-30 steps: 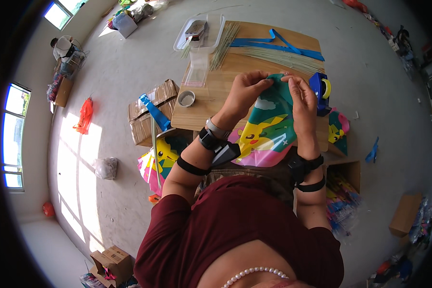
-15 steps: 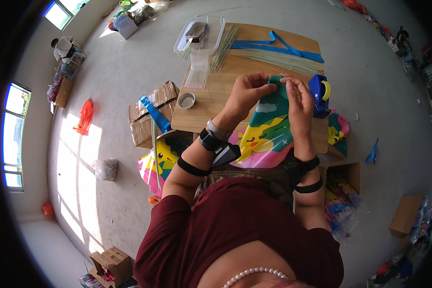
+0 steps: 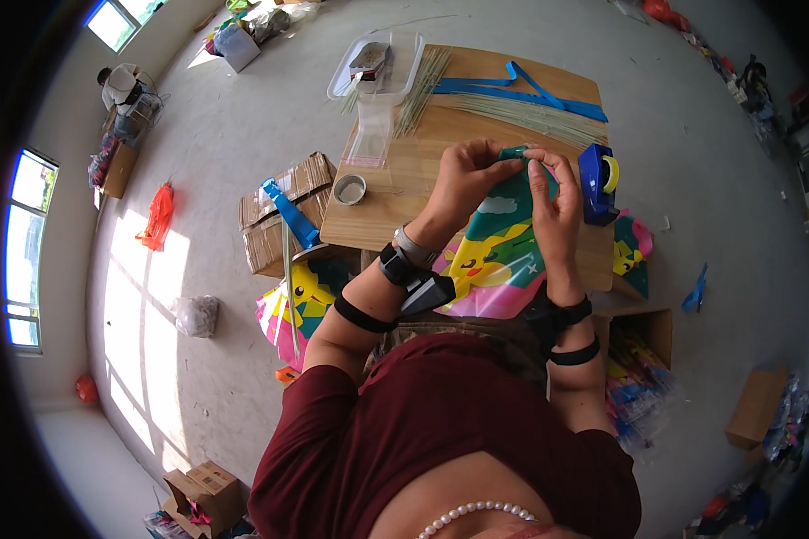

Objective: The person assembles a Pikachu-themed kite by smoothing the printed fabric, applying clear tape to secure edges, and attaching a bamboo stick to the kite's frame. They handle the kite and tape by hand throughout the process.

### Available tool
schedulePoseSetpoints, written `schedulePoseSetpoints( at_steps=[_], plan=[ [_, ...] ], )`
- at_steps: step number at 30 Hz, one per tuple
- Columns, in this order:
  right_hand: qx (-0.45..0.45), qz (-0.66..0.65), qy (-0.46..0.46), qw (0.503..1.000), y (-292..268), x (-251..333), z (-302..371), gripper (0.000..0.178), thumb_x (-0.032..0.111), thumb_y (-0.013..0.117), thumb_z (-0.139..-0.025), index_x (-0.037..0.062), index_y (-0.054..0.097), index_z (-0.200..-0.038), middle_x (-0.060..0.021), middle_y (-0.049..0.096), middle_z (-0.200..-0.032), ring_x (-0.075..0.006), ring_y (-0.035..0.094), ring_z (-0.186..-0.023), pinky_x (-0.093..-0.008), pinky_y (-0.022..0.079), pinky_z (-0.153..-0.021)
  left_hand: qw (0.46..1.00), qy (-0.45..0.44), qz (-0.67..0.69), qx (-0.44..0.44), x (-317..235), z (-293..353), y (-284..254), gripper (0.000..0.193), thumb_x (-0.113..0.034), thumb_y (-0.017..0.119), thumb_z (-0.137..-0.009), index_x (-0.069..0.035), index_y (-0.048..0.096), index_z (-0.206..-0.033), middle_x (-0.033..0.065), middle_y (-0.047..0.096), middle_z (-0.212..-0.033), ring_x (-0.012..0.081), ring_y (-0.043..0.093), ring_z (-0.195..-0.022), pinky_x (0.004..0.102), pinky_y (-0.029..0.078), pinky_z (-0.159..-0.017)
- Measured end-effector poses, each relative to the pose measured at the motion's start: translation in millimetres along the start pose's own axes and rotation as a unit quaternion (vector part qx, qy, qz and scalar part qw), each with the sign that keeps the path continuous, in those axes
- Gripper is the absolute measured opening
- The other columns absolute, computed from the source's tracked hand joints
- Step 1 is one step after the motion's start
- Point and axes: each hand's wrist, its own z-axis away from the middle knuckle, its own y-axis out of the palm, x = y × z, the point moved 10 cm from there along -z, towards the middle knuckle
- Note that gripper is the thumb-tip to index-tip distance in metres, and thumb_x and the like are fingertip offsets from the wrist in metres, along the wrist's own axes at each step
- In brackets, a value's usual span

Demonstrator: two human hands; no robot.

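Between my two hands hangs a thin printed sheet (image 3: pixel 490 260) in green and pink, with a yellow cartoon figure on it. My left hand (image 3: pixel 466 180) pinches its narrow green top from the left. My right hand (image 3: pixel 557 202) grips the same top edge from the right, thumb and fingers closed on it. The sheet's wide lower end drapes over the near edge of the wooden table (image 3: pixel 413 202) toward my lap. Just right of my right hand stands a blue tape dispenser (image 3: pixel 594 184) with a yellow-centred roll.
Thin pale sticks (image 3: pixel 422 90) and blue ribbon (image 3: pixel 512 88) lie at the table's far side. A clear plastic tray (image 3: pixel 409 67) and a small round tin (image 3: pixel 350 189) sit left. Cardboard boxes (image 3: pixel 259 229) flank the table. Another person (image 3: pixel 126 90) works far left.
The sheet's green top edge now looks folded over or rolled between my fingers. My right hand has shifted slightly left, and its fingers have bent over the edge.
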Motion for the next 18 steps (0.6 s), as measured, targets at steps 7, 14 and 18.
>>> schedulePoseSetpoints(
  at_steps=[7,14,18],
  plan=[
    [-0.018,0.148,-0.107,0.983,-5.3,26.5,-5.4,0.012,0.016,0.069,-0.098,0.0063,0.070,-0.105,-0.0112,0.064,-0.123,-0.0258,0.062,-0.114,-0.0369,0.048,-0.099,1.000,-0.002,-0.025,0.012,1.2,-0.5,-2.6,0.013,-0.004,0.077,-0.091,-0.003,0.065,-0.096,0.0035,0.072,-0.090,0.0070,0.065,-0.078,0.0219,0.051,-0.068],
    [-0.045,0.090,-0.082,0.992,-13.6,40.6,-17.2,0.027,0.021,0.074,-0.094,0.0081,0.069,-0.118,-0.0110,0.060,-0.128,-0.0270,0.058,-0.122,-0.0395,0.046,-0.103,1.000,0.002,-0.008,0.007,-7.3,1.1,0.3,0.014,-0.004,0.077,-0.091,-0.003,0.064,-0.097,0.0041,0.072,-0.090,0.0077,0.066,-0.080,0.0224,0.052,-0.070],
    [0.021,0.165,-0.122,0.979,-16.2,47.7,-33.4,0.029,0.022,0.078,-0.091,0.0069,0.069,-0.113,-0.0110,0.061,-0.127,-0.0279,0.059,-0.121,-0.0399,0.047,-0.102,0.999,-0.004,-0.029,0.013,-3.0,2.6,-3.4,0.015,-0.005,0.077,-0.091,-0.002,0.064,-0.099,0.0046,0.073,-0.091,0.0085,0.067,-0.081,0.0230,0.054,-0.071]
  ],
)
